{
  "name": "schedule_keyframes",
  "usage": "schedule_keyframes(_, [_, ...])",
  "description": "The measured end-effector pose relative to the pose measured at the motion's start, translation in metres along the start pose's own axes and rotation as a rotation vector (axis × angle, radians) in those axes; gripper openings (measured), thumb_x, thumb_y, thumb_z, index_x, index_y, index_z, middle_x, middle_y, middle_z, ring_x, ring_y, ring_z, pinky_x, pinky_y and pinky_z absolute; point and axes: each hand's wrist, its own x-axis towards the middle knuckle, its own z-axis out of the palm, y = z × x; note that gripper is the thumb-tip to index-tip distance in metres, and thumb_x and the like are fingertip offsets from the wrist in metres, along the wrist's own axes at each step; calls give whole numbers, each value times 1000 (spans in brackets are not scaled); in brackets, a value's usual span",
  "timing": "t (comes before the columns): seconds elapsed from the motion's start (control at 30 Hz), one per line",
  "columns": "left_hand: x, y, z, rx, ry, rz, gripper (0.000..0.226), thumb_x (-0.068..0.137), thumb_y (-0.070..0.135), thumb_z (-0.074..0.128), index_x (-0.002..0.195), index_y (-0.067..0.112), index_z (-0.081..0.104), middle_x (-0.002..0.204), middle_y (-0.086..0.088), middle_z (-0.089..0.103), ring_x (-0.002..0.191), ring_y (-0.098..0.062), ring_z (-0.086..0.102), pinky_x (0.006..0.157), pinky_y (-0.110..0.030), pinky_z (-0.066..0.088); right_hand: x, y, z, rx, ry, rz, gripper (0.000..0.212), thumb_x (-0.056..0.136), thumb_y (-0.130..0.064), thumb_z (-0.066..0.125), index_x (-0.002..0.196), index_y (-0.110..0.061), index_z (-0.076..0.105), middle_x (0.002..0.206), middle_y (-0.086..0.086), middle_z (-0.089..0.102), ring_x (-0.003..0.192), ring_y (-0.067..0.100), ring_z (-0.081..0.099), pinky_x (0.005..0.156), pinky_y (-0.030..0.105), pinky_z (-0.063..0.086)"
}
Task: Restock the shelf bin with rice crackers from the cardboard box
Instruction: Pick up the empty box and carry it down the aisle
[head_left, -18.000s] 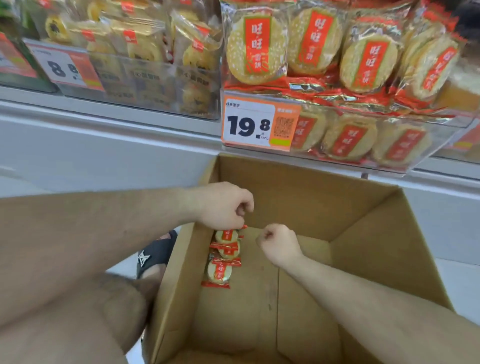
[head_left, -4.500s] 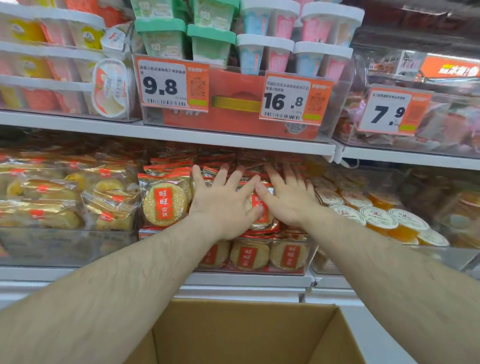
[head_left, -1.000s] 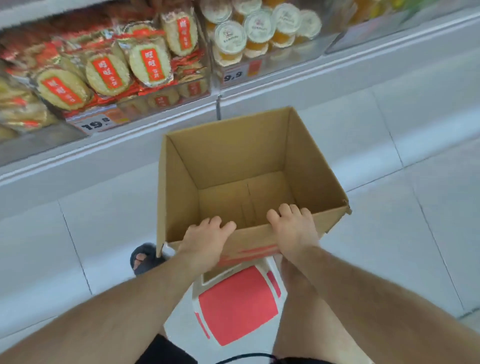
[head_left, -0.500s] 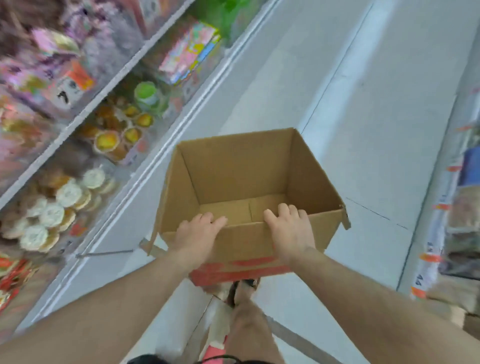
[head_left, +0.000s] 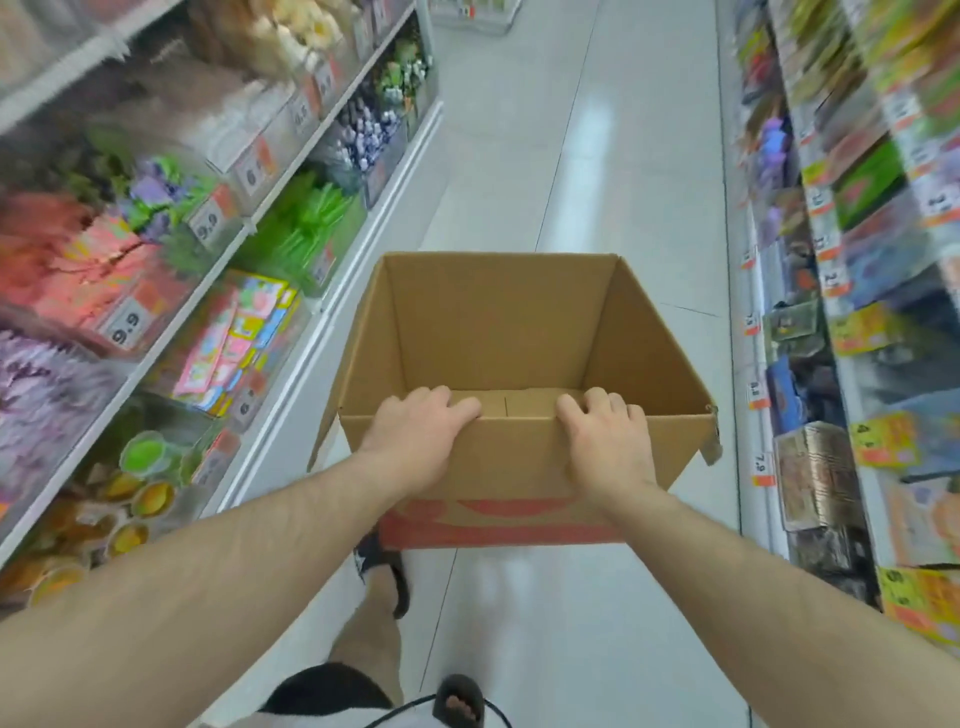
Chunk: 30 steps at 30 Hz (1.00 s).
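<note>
At the centre of the frame, the cardboard box (head_left: 498, 332) is being held above the white floor (head_left: 571, 156), open side up. Its inside is showing only bare cardboard. Both hands are gripping the near wall: the left hand (head_left: 421, 436) and the right hand (head_left: 605, 441) are each curling their fingers over the top edge, with the palms lying on the outer face. Shelves (head_left: 171, 249) with blurred goods are running along the left side, and more shelving (head_left: 841, 312) is standing along the right side.
</note>
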Motion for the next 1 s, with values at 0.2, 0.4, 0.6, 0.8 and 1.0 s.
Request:
schedule_keyframes(0.2, [143,-48,-57,30,23,123,40,91,14,50,126,32,41,109,1,50,102,-22,49,80,-36,38,150,40,-29,-12,20,-4,50,75,-6,58,120,-23,44,113,4,47,104,27,45,85,36,33])
schedule_keyframes(0.4, [297,-143,-163,-125,35,293,47,89,11,47,130,33,54,128,13,55,124,-10,45,103,-36,26,289,145,-52,-16,94,-66,63,42,7,69,93,-22,46,85,-6,29,77,29,49,73,35,27])
schedule_keyframes(0.6, [441,-168,-189,493,-217,527,54,80,17,62,128,36,50,132,6,50,133,-19,37,116,-52,14,398,224,-61,-92,96,-87,71,33,7,74,86,-24,37,78,2,43,67,28,49,68,35,28])
schedule_keyframes(0.8, [599,-122,-206,537,-6,621,17,83,17,63,97,27,65,102,6,64,103,-21,60,105,-37,32,523,330,-40,-51,103,-75,64,34,3,74,83,-22,42,77,0,38,66,27,47,65,32,26])
schedule_keyframes(1.0, [740,-60,-265,526,46,590,24,60,15,77,77,24,62,76,7,58,75,-18,61,70,-30,47,651,415,-89,105,-163,-62,27,75,-10,54,95,-24,42,90,-5,37,97,26,50,74,33,30])
